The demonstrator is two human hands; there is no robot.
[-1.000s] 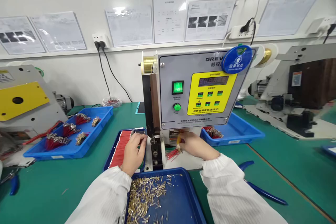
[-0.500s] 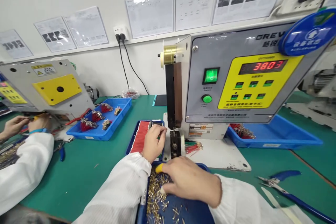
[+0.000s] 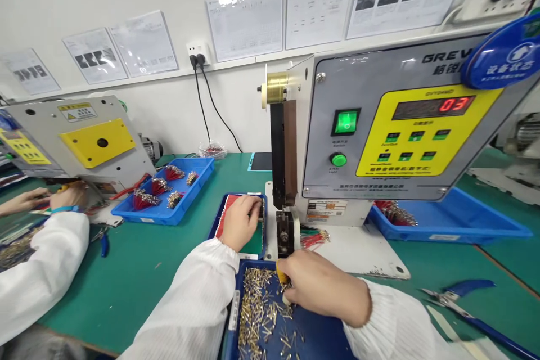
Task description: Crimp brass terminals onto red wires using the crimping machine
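Note:
My right hand (image 3: pixel 324 288) rests curled over the near blue tray (image 3: pixel 314 337) of small brass terminals (image 3: pixel 257 309), a yellow cot on its fingertip, pinching among the pins. My left hand (image 3: pixel 239 221) lies curled over the small blue tray of red wires (image 3: pixel 228 208), just left of the crimping machine's die (image 3: pixel 285 234). The grey machine (image 3: pixel 405 124) with its yellow panel stands right behind both hands. Crimped red and green wires (image 3: pixel 314 237) lie on its white base.
A blue bin with bundled red wires (image 3: pixel 166 194) sits at left, another blue bin (image 3: pixel 447 222) at right. A co-worker's sleeve and hands (image 3: pixel 46 202) work at the far-left machine (image 3: pixel 80 140). Blue-handled cutters (image 3: pixel 459 292) lie on the green mat at right.
My right hand left the machine's front and dropped to the terminal tray. My left hand stayed on the red wire tray. The view moved closer and leftward.

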